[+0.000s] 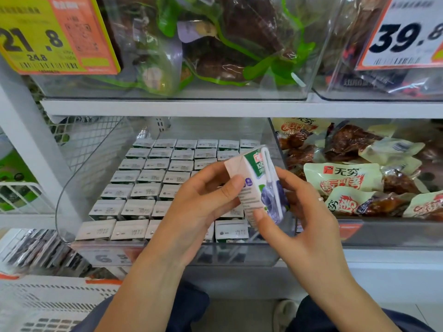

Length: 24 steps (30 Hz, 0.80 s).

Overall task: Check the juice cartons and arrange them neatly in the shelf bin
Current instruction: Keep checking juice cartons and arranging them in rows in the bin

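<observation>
Both my left hand (203,207) and right hand (297,212) pinch the small white-and-purple juice carton (260,185) above the clear plastic bin (72,188); loosen either and it'll probably drop onto those tidy rows.

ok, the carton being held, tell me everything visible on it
The carton is a small white juice box with a green top band, blueberry artwork and fine print on one side. A wrapped straw runs down one face. It looks undamaged, tilted, held above the bin of packed cartons. Both the left hand and right hand grip it.
</observation>
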Available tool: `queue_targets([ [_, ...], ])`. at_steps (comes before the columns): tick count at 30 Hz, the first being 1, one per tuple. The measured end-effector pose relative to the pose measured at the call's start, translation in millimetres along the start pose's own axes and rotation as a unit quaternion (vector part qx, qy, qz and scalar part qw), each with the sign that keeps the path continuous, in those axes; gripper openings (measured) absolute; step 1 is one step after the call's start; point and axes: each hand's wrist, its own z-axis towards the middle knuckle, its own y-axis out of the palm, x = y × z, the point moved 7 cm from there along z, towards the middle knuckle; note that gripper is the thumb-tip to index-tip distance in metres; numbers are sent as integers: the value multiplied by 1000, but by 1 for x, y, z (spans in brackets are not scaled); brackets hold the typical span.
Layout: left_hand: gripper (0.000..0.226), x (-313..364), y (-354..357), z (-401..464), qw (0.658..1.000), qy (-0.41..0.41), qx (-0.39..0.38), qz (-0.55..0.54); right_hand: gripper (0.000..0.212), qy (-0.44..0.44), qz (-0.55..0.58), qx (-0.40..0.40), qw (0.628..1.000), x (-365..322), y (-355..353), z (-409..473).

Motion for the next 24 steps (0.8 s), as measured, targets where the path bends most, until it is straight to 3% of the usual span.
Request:
queue_targets([
  [11,64,0,-3,-2,996,26,79,40,36,33,82,-79,993,0,17,-1],
  [17,72,1,-7,-2,994,24,94,46,40,42,56,-107,992,2,24,-2],
  [22,70,2,-11,-2,995,23,93,21,41,119,204,-84,968,9,26,1],
  [24,62,2,-10,-2,997,20,75,14,47,127,214,-58,967,9,22,3],
])
